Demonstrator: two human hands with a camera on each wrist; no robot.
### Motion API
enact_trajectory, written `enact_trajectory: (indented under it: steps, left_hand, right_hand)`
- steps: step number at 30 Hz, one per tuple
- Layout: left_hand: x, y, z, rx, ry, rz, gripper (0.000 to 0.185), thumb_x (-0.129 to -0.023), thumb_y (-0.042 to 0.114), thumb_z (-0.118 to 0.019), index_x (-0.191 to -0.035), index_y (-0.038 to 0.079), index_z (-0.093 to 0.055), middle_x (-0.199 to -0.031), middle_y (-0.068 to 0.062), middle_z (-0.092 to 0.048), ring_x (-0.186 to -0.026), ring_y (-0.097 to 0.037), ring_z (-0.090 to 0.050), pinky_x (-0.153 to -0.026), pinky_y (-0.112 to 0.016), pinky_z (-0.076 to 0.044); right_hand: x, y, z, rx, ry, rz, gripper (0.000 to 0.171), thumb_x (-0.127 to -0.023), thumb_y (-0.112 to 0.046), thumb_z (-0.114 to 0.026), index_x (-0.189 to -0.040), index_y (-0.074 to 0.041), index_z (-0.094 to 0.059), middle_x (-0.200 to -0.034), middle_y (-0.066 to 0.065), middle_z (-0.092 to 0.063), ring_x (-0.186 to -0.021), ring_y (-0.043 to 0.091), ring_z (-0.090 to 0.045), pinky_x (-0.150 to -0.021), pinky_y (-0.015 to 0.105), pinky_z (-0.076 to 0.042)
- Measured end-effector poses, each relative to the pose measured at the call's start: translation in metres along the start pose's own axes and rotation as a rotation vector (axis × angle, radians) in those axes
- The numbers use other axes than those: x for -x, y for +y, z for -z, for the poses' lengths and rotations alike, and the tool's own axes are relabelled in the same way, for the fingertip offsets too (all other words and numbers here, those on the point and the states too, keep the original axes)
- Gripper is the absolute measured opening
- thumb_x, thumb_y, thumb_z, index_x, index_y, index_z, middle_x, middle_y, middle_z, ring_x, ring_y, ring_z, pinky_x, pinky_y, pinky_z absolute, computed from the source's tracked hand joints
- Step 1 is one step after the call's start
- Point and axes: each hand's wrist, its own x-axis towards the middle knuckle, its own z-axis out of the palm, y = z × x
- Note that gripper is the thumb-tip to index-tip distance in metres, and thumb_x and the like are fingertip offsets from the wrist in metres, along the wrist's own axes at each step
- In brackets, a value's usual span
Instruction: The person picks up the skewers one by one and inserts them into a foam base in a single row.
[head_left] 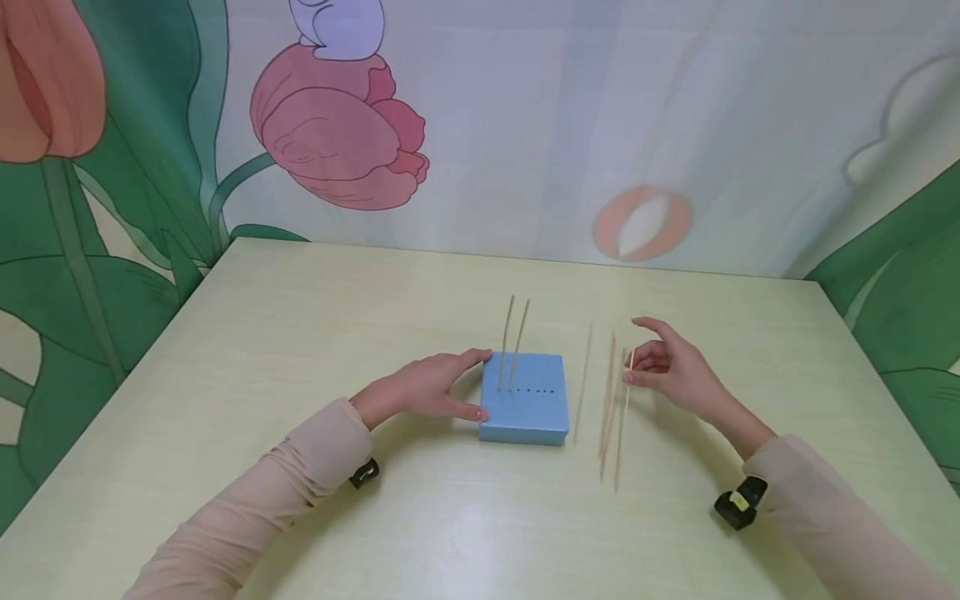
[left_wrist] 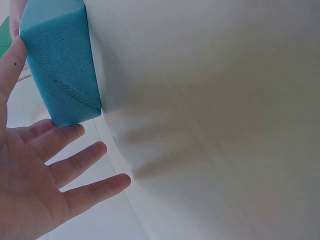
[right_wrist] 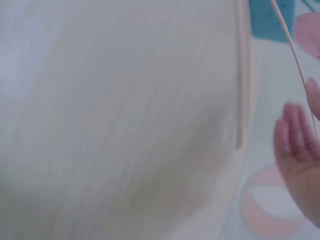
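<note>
A blue foam-like block (head_left: 534, 417) lies on the table with a row of small holes (head_left: 536, 391) across its top. Two thin wooden sticks (head_left: 505, 342) stand slightly tilted in the leftmost holes. My left hand (head_left: 431, 385) holds the block's left side between thumb and index finger; its other fingers stretch out in the left wrist view (left_wrist: 75, 170). To the right, my right hand (head_left: 678, 371) pinches one thin stick (head_left: 624, 425) near its far end, between thumb and fingers. This stick also shows in the right wrist view (right_wrist: 292, 47), slanting past the thumb.
Between the block and my right hand, several loose sticks (head_left: 608, 408) lie close together. A single stick (head_left: 582, 383) lies nearer the block. Behind the pale table (head_left: 337, 317) hangs a printed curtain (head_left: 510, 125) with flowers and leaves.
</note>
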Motion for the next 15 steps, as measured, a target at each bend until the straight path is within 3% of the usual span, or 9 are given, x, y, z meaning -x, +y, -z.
enact_trajectory:
  steps: [1,5,11,15]
  left_hand:
    - [0.000,0.000,0.000,-0.001,-0.002,0.001,0.087,-0.079,0.049,-0.066,-0.145,0.013,-0.021,-0.143,-0.005,-0.036,-0.128,-0.023,-0.036,-0.101,-0.041,-0.032]
    - [0.001,-0.001,0.000,0.006,-0.001,-0.003,0.087,-0.079,0.048,-0.066,-0.145,0.014,-0.021,-0.143,-0.005,-0.036,-0.128,-0.022,-0.036,-0.101,-0.040,-0.032]
    - [0.001,-0.001,0.000,0.010,0.001,-0.011,0.087,-0.079,0.047,-0.066,-0.145,0.013,-0.022,-0.143,-0.006,-0.036,-0.128,-0.024,-0.036,-0.101,-0.040,-0.031]
    - [0.001,-0.001,0.000,0.008,0.004,-0.013,0.086,-0.079,0.047,-0.066,-0.145,0.013,-0.022,-0.142,-0.006,-0.036,-0.128,-0.024,-0.036,-0.101,-0.040,-0.031]
  right_hand:
    - [0.002,-0.008,-0.001,-0.058,0.005,0.009,0.072,-0.079,0.004,-0.067,-0.138,-0.001,-0.027,-0.086,0.015,-0.063,-0.074,0.014,-0.063,-0.068,0.024,-0.051]
    - [0.006,-0.020,-0.003,-0.198,0.077,0.089,0.069,-0.081,0.010,-0.061,-0.140,-0.003,-0.028,-0.079,0.010,-0.065,-0.066,0.014,-0.064,-0.063,0.026,-0.053]
    - [0.009,-0.044,-0.004,-0.234,0.212,0.157,0.072,-0.080,0.011,-0.061,-0.141,-0.012,-0.032,-0.077,-0.001,-0.065,-0.065,0.013,-0.063,-0.062,0.024,-0.052]
    - [0.010,-0.062,-0.005,-0.220,0.291,0.175,0.054,-0.079,0.008,-0.064,-0.128,-0.004,-0.044,-0.078,-0.009,-0.065,-0.066,0.008,-0.062,-0.063,0.021,-0.051]
